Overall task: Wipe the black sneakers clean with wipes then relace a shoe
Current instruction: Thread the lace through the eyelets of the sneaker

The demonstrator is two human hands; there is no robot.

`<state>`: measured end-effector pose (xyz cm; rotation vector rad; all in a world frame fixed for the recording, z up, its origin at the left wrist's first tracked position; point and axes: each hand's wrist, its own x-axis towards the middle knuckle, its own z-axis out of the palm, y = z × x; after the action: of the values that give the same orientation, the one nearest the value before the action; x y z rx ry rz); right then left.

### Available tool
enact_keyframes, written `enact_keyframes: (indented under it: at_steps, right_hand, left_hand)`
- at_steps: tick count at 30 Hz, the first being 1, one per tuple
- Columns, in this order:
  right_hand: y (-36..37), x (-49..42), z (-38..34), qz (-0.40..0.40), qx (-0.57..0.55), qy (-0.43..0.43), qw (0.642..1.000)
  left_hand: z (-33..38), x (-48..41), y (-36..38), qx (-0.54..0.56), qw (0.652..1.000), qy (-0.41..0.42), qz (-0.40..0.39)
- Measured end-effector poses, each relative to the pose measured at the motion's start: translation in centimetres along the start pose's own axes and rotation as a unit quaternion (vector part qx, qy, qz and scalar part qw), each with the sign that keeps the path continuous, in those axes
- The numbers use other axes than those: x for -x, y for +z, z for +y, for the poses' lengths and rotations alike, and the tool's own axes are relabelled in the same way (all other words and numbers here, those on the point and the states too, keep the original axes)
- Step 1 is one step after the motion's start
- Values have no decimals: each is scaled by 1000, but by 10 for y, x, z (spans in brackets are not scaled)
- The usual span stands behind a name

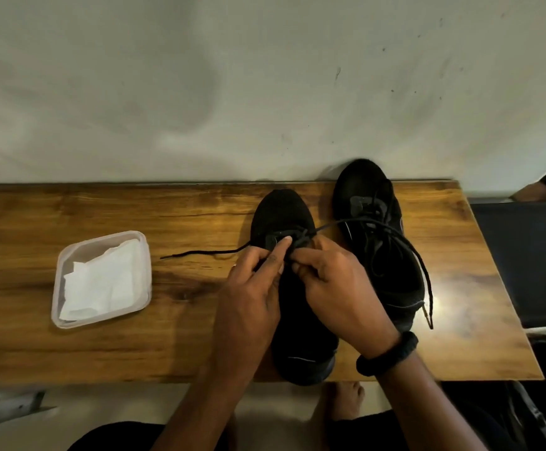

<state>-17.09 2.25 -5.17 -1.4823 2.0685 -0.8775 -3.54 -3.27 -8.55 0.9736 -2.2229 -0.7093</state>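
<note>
Relacing barely begun, wiping apparently done: left hand (252, 288) & right hand (333, 281) pinch thin black shoelace (200, 253) at front eyelets of centre black knit sneaker (281, 216); laced twin sneaker (363, 187) at 1 o'clock, clear plastic wipes tub (79, 252) at 9.
</note>
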Motion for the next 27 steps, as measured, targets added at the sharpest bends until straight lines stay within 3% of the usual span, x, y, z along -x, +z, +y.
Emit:
enact_keyframes:
  at_steps: [5, 10, 14, 19, 27]
  right_hand:
    - [-6, 0, 3, 1, -9, -6, 1000]
    - [-6, 2, -1, 113, 21, -14, 993]
    - [-5, 5, -3, 96, 82, -86, 988]
    - [4, 4, 3, 133, 101, -102, 981]
    - [6, -2, 8, 68, -102, -10, 992]
  left_hand:
    - [1, -1, -3, -59, 998, 9, -11]
    - [-2, -2, -5, -79, 997, 0, 12]
    - [1, -3, -6, -91, 996, -16, 3]
    - [1, -6, -6, -38, 999, -18, 2]
    - [1, -8, -6, -37, 998, 11, 42]
